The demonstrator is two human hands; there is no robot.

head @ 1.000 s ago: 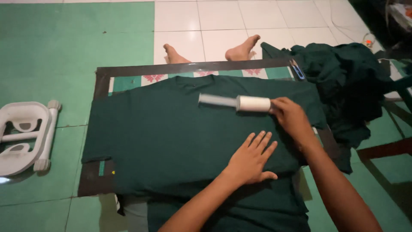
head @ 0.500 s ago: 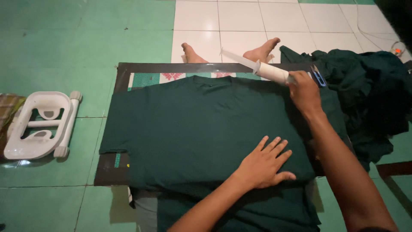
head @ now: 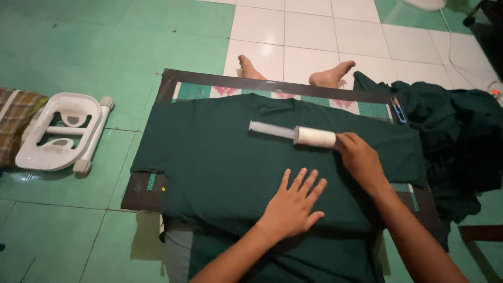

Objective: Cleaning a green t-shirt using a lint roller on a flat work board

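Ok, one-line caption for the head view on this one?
Left hand pressed flat on dark green shirt spread over a board, right hand laying a lint roller on it.

A home floor: green and white tiles [head: 314, 36], bare feet [head: 331, 74].
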